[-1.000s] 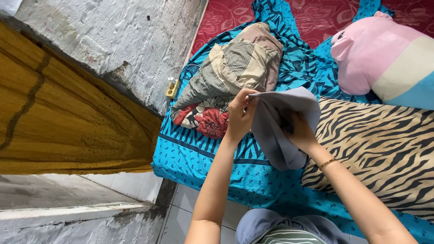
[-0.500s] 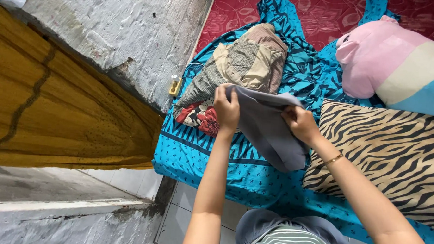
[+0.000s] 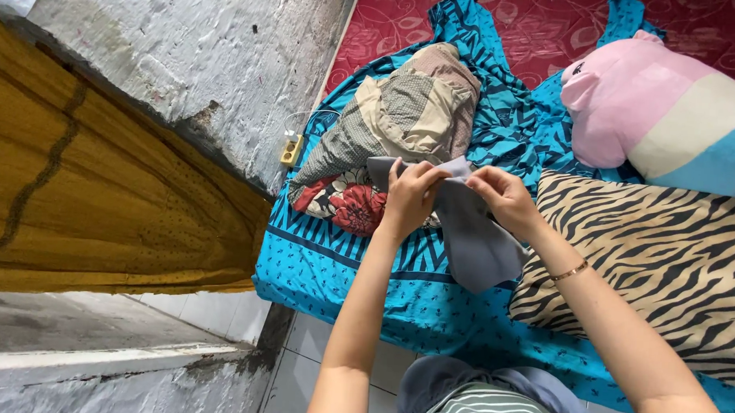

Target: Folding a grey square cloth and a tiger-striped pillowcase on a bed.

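Note:
I hold a grey-blue cloth (image 3: 476, 239) above a mattress covered by a blue patterned sheet (image 3: 365, 276). My left hand (image 3: 410, 197) pinches the cloth's upper edge, fingers curled over it. Close beside it, my right hand (image 3: 504, 199) grips the same edge. The two hands are nearly together, and the cloth hangs folded below them. A thin bracelet (image 3: 571, 271) sits on my right wrist.
A patchwork and floral pillow (image 3: 395, 118) lies behind the hands. A tiger-striped pillow (image 3: 667, 258) is to the right, a pink, cream and blue plush toy (image 3: 664, 111) beyond it. A rough white wall (image 3: 194, 54), a yellow curtain (image 3: 99, 197) and a power strip (image 3: 291, 151) are at the left.
My hands held the cloth spread wide half a second ago. They have since come together, folding its upper edge narrower.

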